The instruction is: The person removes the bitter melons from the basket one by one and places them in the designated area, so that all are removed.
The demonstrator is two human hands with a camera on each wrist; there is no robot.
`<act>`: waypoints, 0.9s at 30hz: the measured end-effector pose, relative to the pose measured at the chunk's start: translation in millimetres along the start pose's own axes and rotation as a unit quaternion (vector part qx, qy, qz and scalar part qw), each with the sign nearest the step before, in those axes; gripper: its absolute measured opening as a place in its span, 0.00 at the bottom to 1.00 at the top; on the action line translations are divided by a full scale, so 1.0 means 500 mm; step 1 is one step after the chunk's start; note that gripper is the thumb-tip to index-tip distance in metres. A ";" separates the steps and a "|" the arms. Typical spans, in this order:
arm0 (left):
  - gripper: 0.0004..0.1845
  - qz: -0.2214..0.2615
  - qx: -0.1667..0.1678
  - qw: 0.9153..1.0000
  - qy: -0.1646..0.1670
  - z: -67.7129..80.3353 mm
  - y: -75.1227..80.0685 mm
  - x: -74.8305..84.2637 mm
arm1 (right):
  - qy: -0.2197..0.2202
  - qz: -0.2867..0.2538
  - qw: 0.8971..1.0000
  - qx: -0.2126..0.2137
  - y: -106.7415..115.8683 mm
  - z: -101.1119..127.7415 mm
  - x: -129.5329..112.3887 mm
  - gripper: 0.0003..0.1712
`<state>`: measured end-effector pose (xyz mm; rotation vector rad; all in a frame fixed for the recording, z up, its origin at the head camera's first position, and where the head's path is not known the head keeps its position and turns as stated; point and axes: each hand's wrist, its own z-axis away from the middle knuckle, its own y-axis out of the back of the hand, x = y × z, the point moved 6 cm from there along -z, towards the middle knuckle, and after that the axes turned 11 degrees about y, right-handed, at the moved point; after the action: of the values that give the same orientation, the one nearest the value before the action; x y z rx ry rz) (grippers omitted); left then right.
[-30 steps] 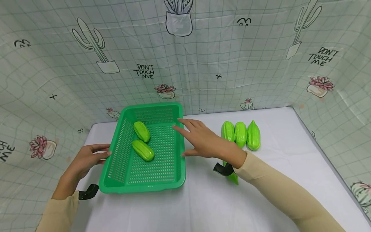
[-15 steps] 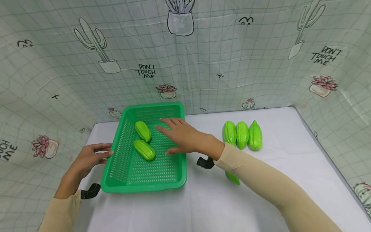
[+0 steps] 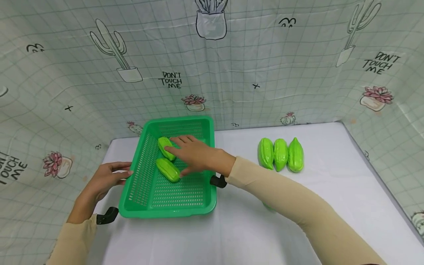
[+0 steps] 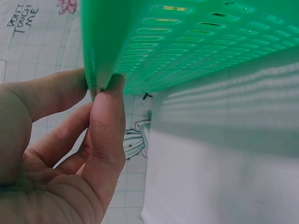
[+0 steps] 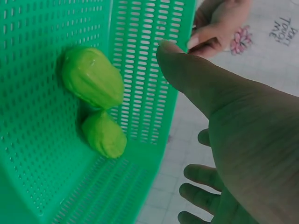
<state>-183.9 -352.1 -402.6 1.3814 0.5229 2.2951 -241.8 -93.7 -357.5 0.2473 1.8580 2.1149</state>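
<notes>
Left hand pinches the basket rim; right hand, fingers relaxed, half-hides two gourds.

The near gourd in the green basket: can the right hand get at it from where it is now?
Probably yes. The right hand is open over the green basket, right beside the near gourd; nothing lies on top of it. The far gourd sits just behind, and the left hand grips the basket's outer wall.

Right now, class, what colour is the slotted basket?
The basket is bright green, clearest in the head view.
</notes>
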 end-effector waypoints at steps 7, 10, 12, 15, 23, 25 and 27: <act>0.32 0.005 0.004 1.000 0.001 -0.001 0.001 0.001 | 0.004 0.007 0.999 -0.034 -0.008 -0.042 -0.006 0.61; 0.31 0.006 0.006 1.000 0.001 0.000 0.000 0.002 | 0.002 0.008 0.999 -0.041 -0.014 -0.058 -0.008 0.62; 0.31 0.008 0.007 1.000 0.001 0.000 0.000 0.002 | 0.001 0.014 0.999 -0.049 -0.019 -0.068 -0.009 0.63; 0.31 0.008 0.008 1.000 0.002 0.000 -0.002 0.004 | 0.001 0.017 0.998 -0.061 -0.027 -0.082 -0.009 0.64; 0.31 0.011 0.008 1.000 0.000 0.001 -0.002 0.005 | 0.001 0.026 0.995 -0.094 -0.049 -0.114 -0.009 0.66; 0.31 0.012 0.008 1.000 0.001 0.002 -0.001 0.004 | 0.004 0.033 0.994 -0.105 -0.052 -0.119 -0.011 0.66; 0.31 0.012 0.007 1.000 0.000 0.002 -0.001 0.004 | 0.004 0.042 0.993 -0.114 -0.056 -0.124 -0.013 0.66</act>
<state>-184.1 -350.6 -400.8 1.4018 0.5249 2.3154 -252.9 -150.5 -393.3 0.2666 1.6164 2.3643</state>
